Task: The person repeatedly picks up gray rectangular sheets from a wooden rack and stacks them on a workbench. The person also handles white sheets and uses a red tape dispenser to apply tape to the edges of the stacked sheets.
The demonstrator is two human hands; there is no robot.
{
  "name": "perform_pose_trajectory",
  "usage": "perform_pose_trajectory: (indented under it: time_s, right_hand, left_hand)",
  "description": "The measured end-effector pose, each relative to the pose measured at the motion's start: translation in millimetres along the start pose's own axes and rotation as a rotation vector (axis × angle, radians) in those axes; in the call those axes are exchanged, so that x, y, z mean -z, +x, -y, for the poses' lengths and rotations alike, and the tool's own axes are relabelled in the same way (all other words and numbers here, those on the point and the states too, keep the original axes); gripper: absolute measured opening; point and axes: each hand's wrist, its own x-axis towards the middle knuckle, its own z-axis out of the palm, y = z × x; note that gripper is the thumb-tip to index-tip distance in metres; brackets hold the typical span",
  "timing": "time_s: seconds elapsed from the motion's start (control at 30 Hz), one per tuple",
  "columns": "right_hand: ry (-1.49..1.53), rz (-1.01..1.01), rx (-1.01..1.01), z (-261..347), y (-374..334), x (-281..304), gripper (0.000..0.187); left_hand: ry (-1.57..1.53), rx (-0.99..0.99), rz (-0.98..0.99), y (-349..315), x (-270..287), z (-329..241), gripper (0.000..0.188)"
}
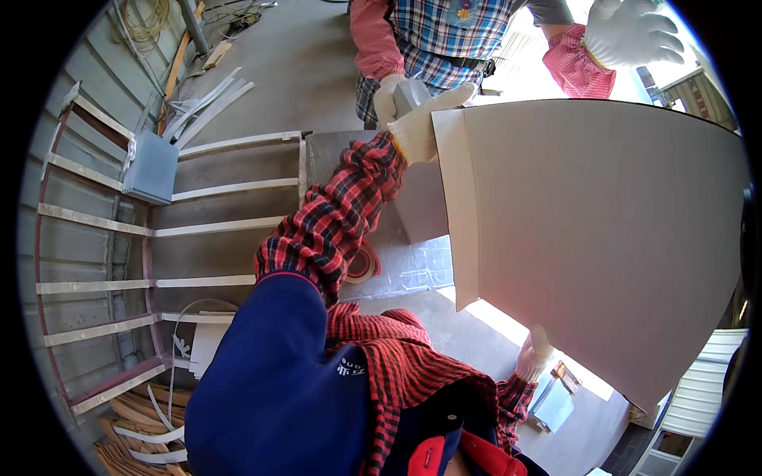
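A large white panel with a folded strip along its left side stands before me at the right. My left hand, in a white glove, is closed at its upper left corner, a finger stretched along the top edge. At the panel's lower edge, my gloved right hand is closed on the rim; some fingers are hidden. Across from me, a co-worker's gloved hand holds a grey box-like piece close to my left hand. The co-worker's other gloved hand is raised and spread above the panel.
Left of me is a slatted metal rack with a stack of grey sheets. Tape rolls lie on the table, partly behind my sleeve. White strips lie on the floor; grey pieces rest beyond my right hand.
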Motion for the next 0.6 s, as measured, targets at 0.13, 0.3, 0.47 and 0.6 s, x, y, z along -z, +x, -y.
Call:
perform_pose_trajectory:
  time_s: [0.13,0.3,0.47,0.6]
  right_hand:
    - [-0.711,0.129,0.107,-27.6,13.6,-9.3,0.036]
    - [-0.806,0.082,0.064,-39.4,35.5,-78.6,0.031]
    - [-0.961,0.215,0.148,-24.5,68.6,-123.2,0.033]
    - [-1.225,0.406,0.201,4.2,80.5,-171.5,0.036]
  left_hand:
    - [0.093,0.234,0.535,72.8,79.4,-70.2,0.060]
    - [0.844,-0.247,0.769,107.0,152.9,-129.8,0.080]
    - [1.192,-0.374,-0.227,72.0,118.9,-126.3,0.056]
    - [1.665,-0.235,-0.446,60.3,135.5,-125.3,0.059]
